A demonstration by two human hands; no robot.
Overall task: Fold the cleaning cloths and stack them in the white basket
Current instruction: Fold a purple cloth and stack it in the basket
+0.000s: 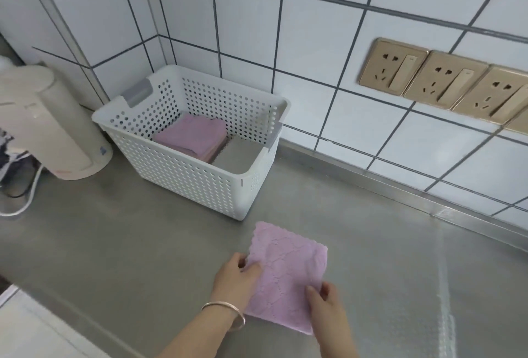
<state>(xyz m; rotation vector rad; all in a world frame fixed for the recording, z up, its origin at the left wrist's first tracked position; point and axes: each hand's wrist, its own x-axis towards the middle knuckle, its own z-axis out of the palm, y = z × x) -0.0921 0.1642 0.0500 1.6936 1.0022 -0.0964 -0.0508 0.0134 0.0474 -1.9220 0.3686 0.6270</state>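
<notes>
Several folded cloths [191,136] already lie in the white basket [183,170]; one pink cloth [288,274] remains on the tabletop [114,257] — left hand [237,277] and right hand [325,300] pinching its edges

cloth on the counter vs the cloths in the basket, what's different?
The counter cloth lies on the steel counter, gripped by the left hand and right hand; the basket cloths sit untouched inside the white basket. The counter cloth is single; the basket cloths are stacked. All are pinkish-purple.
</notes>
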